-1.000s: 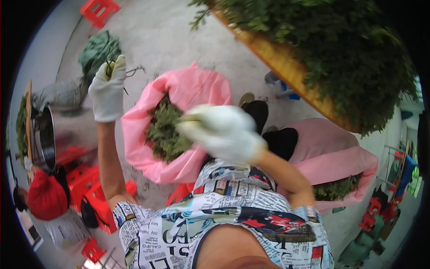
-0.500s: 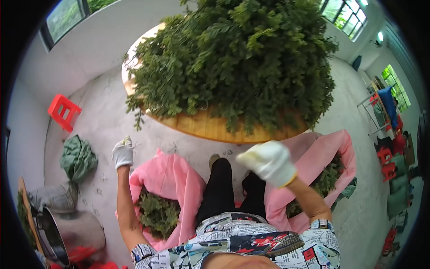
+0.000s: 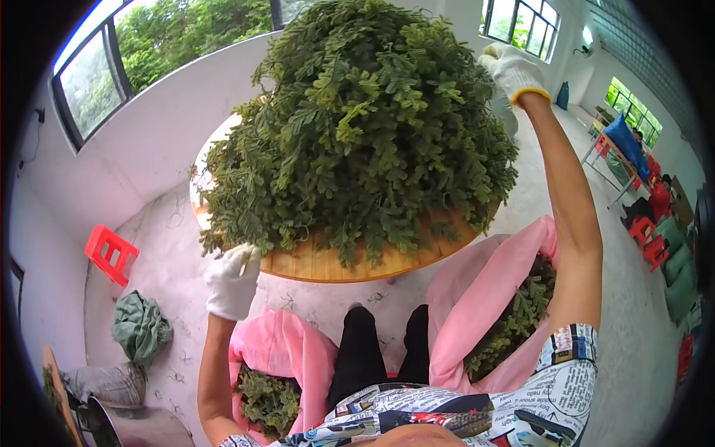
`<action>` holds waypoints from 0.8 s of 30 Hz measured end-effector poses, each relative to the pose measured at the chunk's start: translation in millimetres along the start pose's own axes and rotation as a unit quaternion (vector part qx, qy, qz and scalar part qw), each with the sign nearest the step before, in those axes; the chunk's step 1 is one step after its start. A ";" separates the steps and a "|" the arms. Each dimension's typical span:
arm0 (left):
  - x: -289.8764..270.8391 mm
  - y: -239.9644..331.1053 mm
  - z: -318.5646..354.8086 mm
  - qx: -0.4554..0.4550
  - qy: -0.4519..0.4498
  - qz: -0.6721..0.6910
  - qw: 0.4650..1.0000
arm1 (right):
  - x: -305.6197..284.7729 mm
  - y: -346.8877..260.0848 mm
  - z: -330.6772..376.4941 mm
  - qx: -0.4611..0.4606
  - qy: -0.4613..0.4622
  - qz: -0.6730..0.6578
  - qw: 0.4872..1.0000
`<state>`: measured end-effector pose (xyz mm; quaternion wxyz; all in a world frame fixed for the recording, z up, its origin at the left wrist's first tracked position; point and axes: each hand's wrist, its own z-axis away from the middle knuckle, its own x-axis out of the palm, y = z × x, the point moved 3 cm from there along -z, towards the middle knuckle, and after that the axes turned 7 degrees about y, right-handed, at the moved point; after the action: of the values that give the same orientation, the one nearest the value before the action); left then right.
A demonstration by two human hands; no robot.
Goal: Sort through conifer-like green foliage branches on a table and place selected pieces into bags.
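A tall heap of green leafy artificial-looking sprigs point(image 3: 357, 141) covers most of a round wooden table point(image 3: 335, 262). My right hand point(image 3: 514, 71), in a white knit glove with a yellow cuff, reaches to the heap's upper right side. Its fingers are bent in against the greenery, and what they grip is hidden. Just off the table's near left edge is my left hand point(image 3: 232, 283), gloved too. Its fingers are drawn together beside the lowest sprigs; anything in them is too small to make out.
Pink sacks of sprigs stand on both sides of my legs, the left sack point(image 3: 279, 339) and the right sack point(image 3: 477, 298). At left are a red stool point(image 3: 112, 255), a crumpled green bag point(image 3: 140, 328) and a metal drum point(image 3: 141, 425). Red stools and green sacks point(image 3: 679, 287) line the right side.
My right hand has swung from over my lap up to the heap's far right side. My left hand has come in to the table's left edge. The view has tilted up.
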<state>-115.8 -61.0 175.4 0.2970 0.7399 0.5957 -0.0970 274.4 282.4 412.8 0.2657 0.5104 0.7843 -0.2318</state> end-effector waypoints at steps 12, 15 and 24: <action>-92.8 -78.0 101.3 -0.401 -0.057 -0.010 0.914 | 112.7 7.2 -24.3 0.004 0.067 0.084 0.994; -95.9 -83.5 123.8 -0.488 -0.085 0.028 0.868 | 119.7 1.0 -35.1 0.021 -0.066 0.183 0.981; -19.6 -39.3 91.6 -0.254 -0.192 0.004 0.948 | 37.3 16.1 -55.6 0.079 -0.048 -0.239 0.967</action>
<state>-138.8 -123.6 98.7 0.5842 0.6094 0.5298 -0.0814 266.7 349.0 428.7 0.1991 0.3159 0.8489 -0.3741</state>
